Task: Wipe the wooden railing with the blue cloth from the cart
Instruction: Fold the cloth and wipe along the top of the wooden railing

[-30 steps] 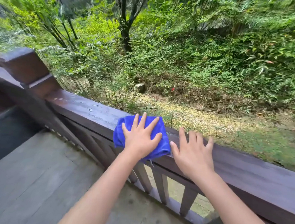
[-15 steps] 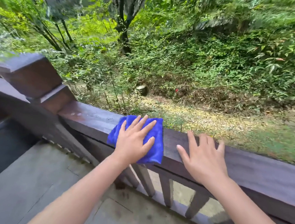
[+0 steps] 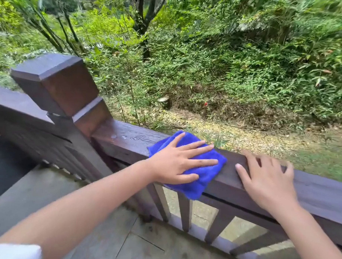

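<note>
Lying folded on the wooden railing, just right of the corner post: blue cloth, soft, light, likely to slide. Best pressed flat, not pinched. Left hand spread open on top; right hand open, flat on bare rail, holding nothing.

Outdoor deck with wooden railing (square corner post) overlooking a wooded, overgrown slope.
</note>
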The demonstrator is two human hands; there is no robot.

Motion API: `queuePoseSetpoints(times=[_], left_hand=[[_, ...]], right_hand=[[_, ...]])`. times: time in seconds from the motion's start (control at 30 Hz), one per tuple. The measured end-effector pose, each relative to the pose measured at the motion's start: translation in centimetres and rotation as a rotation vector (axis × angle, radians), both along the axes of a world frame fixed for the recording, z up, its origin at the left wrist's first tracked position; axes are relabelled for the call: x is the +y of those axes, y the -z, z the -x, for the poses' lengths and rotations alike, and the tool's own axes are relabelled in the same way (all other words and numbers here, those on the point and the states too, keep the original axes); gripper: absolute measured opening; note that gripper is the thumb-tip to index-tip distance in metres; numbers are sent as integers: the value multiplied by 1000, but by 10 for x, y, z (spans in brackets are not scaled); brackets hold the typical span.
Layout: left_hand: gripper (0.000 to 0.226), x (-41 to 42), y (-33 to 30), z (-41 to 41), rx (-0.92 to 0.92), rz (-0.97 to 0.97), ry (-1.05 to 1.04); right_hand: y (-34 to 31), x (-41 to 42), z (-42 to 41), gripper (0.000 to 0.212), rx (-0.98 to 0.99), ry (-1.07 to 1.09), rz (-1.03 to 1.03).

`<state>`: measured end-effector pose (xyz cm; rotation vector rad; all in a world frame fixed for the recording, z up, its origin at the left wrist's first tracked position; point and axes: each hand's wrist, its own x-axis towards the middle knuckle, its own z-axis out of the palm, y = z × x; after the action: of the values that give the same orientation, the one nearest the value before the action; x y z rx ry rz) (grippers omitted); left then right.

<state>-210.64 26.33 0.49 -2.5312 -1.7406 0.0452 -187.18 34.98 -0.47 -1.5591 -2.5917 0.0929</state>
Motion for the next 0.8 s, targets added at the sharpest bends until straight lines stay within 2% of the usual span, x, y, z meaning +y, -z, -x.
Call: queuePoseSetpoints(times=[0.07,0.2,0.43,0.53,0.6,0.7,0.8], left_hand=[[54,2,1,18,-20,7,-40],[58,9,9,26,-164,-29,-356],[56,-4,9,72,-236,-72,-752],[56,-6,7,69,-265,-87,-925],[56,-8,10,53,-251,-112,-884],[53,-16,12,43,-216,-133,-618],[47,-17,3,66,-131,-79,-399]], right_hand=[[-1,-1,6,64,-5,19,10],[-4,-7,35,65,-20,-12,41],[-3,-23,112,66,12,-236,44],[-2,-26,132,66,5,-292,82],[-2,-27,136,65,2,-308,70],[-3,-28,135,62,4,-320,3],[-3,-28,136,62,13,-317,-2]])
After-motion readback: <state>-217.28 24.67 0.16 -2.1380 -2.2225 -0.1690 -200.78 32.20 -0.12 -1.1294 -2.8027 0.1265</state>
